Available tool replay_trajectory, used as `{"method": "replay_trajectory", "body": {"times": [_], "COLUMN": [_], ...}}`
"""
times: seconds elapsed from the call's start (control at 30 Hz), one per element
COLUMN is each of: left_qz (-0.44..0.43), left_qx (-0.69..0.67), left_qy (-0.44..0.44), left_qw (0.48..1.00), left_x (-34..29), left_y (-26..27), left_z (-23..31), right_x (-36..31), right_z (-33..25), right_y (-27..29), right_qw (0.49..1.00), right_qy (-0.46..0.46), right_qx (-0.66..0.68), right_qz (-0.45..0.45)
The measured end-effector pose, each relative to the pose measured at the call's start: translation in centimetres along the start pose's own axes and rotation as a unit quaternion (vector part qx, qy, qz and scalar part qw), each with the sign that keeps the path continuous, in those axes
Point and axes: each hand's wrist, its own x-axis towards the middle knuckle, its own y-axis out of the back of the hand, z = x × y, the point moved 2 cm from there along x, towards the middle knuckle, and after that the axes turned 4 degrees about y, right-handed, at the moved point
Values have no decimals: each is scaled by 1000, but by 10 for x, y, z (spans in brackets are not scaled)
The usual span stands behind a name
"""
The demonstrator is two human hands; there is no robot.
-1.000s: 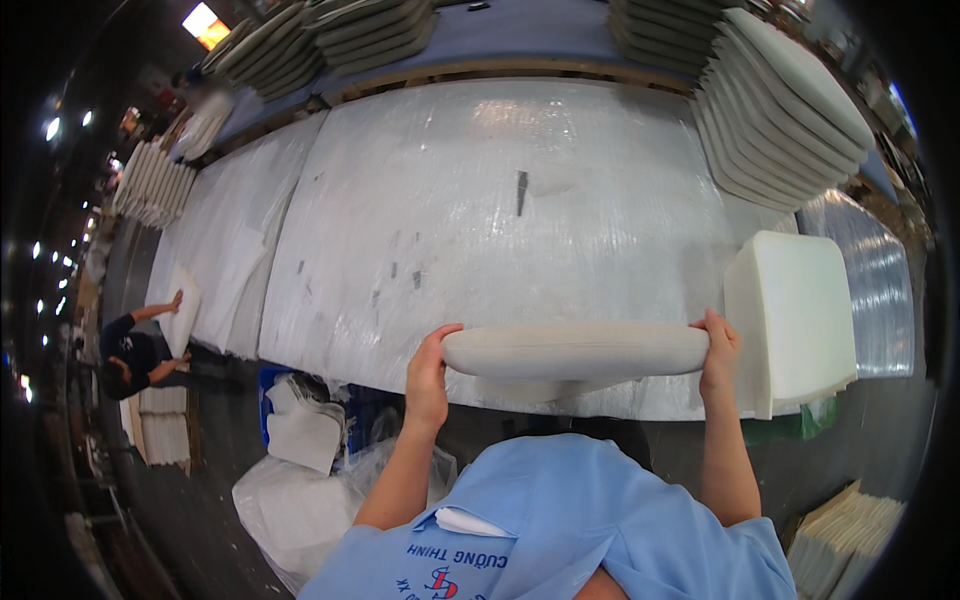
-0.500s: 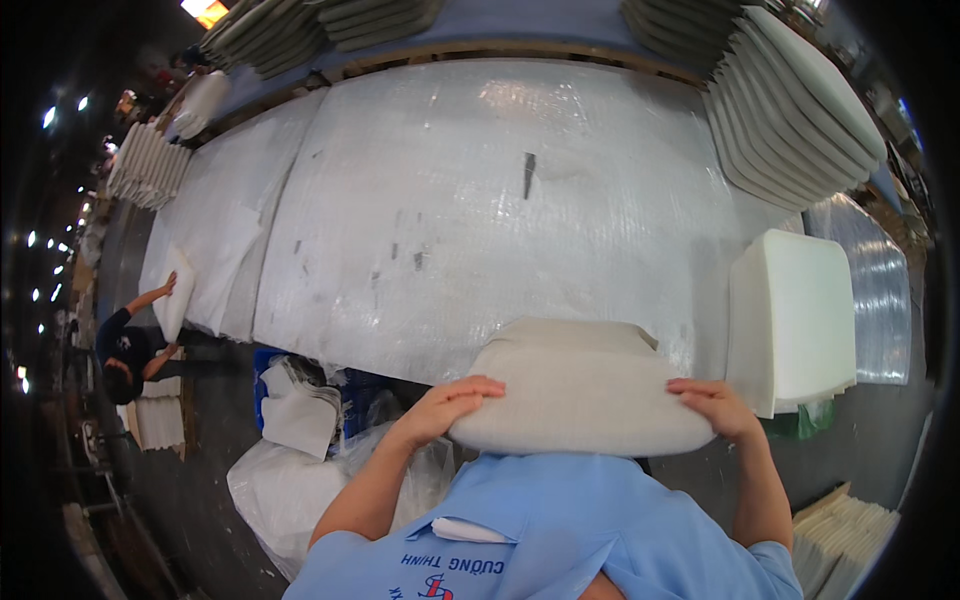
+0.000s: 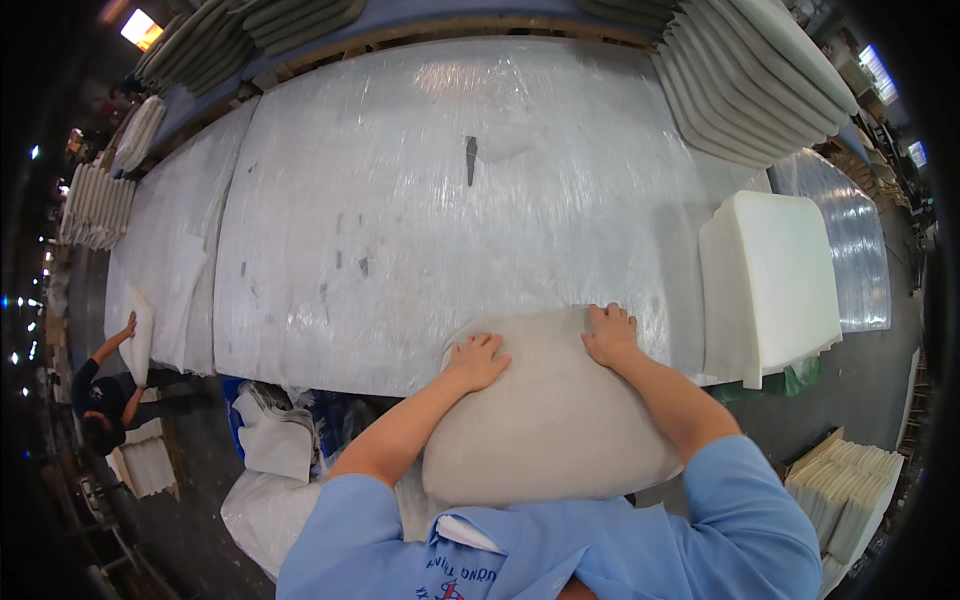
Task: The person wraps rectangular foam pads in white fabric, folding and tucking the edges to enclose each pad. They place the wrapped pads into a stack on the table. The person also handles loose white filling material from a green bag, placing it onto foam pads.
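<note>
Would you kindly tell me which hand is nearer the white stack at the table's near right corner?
Right: the right hand rests on the cushion, left of the white stack; the left hand, also on the cushion, is farther left.

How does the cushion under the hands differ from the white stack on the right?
The cushion is greyish beige; the white stack is brighter and whiter. The left hand and right hand are on the cushion; neither touches the white stack. The cushion lies directly before the blue shirt; the white stack sits to the right. Both are pale with rounded corners.
</note>
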Motion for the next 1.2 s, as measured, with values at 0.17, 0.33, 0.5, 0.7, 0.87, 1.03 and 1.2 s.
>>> {"method": "replay_trajectory", "body": {"times": [0.17,0.33,0.5,0.7,0.87,1.03,1.2], "left_qz": [178,177,169,259,226,138,237], "left_qx": [35,57,91,-91,-198,-44,7], "left_qy": [-3,-11,25,-44,-60,61,147], "left_qw": [983,982,981,961,952,988,960], "left_x": [37,57,67,58,52,79,88], "left_y": [-4,-4,-4,-2,-7,-10,-28], "left_z": [-5,4,3,-7,-1,14,34], "right_x": [35,48,46,47,62,63,74], "right_z": [-18,-3,-8,-24,-5,8,9], "right_y": [-9,-24,-22,-24,-22,-18,-24], "right_qw": [996,998,996,995,988,980,971], "right_qy": [27,34,59,68,69,71,-72], "right_qx": [-71,-36,52,41,127,184,219], "right_qz": [48,42,53,58,57,-20,-59]}}
